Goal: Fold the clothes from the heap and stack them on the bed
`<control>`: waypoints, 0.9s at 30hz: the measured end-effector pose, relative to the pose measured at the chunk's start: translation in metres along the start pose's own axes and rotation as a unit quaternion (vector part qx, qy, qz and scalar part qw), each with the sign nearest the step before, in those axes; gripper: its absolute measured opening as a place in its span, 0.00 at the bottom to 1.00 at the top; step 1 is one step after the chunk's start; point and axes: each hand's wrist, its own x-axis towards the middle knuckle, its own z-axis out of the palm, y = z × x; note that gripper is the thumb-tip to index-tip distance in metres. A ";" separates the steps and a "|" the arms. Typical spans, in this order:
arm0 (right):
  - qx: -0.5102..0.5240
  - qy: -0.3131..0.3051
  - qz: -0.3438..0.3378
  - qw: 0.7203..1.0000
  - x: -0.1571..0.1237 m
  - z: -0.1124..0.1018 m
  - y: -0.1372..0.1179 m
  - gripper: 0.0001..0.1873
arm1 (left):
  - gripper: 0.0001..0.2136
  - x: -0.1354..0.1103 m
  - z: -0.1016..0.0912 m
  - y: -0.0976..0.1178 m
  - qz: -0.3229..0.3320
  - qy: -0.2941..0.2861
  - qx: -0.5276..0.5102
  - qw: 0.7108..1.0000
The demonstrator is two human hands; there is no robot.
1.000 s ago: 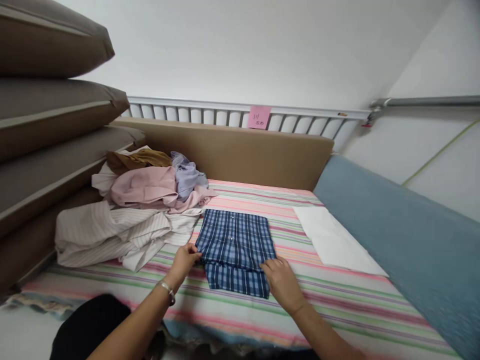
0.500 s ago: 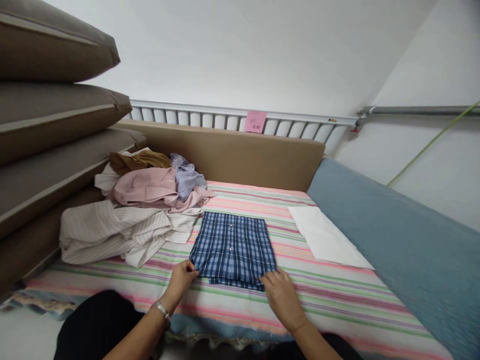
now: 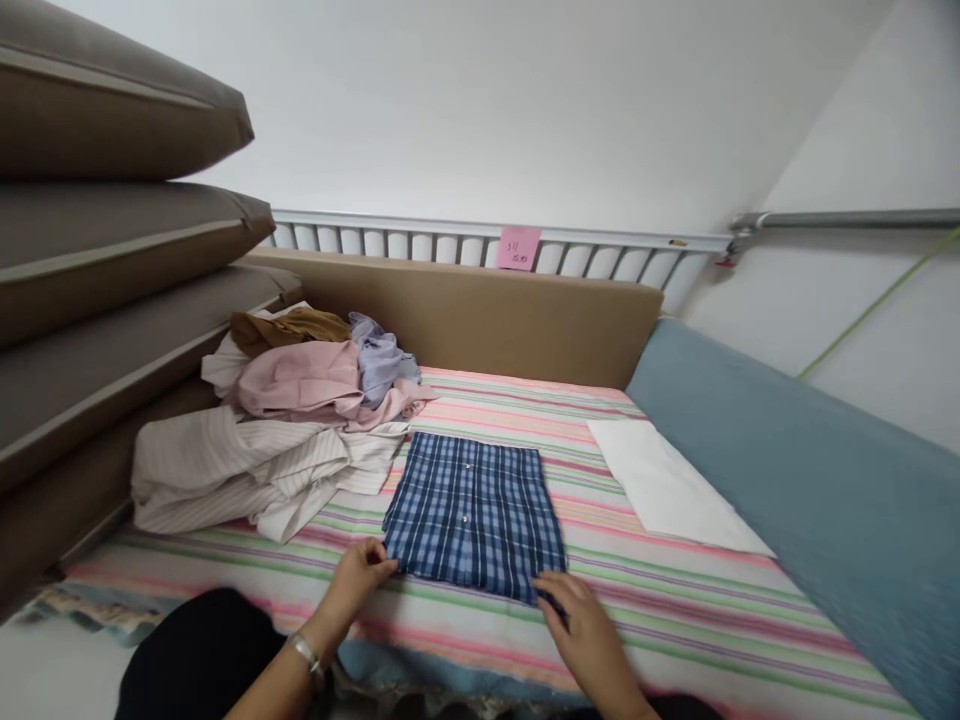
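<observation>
A blue plaid shirt [image 3: 472,512], folded into a rectangle, lies on the striped bed cover [image 3: 675,610]. My left hand [image 3: 358,578] is curled at its near left corner, fingers pinching the edge. The near right corner is gripped by my right hand [image 3: 586,632], with a bit of plaid cloth showing between the fingers. A silver bracelet [image 3: 306,652] circles my left wrist.
A heap of unfolded clothes [image 3: 285,430] in pink, lilac, brown and striped white lies at the left. A folded white cloth [image 3: 667,485] rests at the right beside a blue cushion [image 3: 810,500]. Brown cushions [image 3: 97,260] are stacked at the left. A pink note [image 3: 517,247] hangs on the rail.
The lower flap of the plaid shirt has been folded under or up, leaving a neat rectangle. Both hands slid toward me along with the shirt's near edge.
</observation>
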 end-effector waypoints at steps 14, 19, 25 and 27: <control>0.104 0.036 0.247 0.963 0.014 0.016 0.013 0.09 | 0.22 0.017 -0.001 0.018 0.035 0.030 0.018 0.999; 0.131 0.010 0.250 0.959 0.019 0.013 0.029 0.05 | 0.17 0.023 -0.003 -0.004 0.041 0.079 0.158 0.983; 0.259 -0.022 0.392 0.882 0.055 -0.013 0.044 0.14 | 0.26 0.051 -0.008 0.014 0.000 0.116 0.118 0.986; 0.298 -0.057 0.402 0.864 0.066 -0.013 0.041 0.16 | 0.29 0.062 -0.005 0.028 -0.071 0.067 0.081 0.992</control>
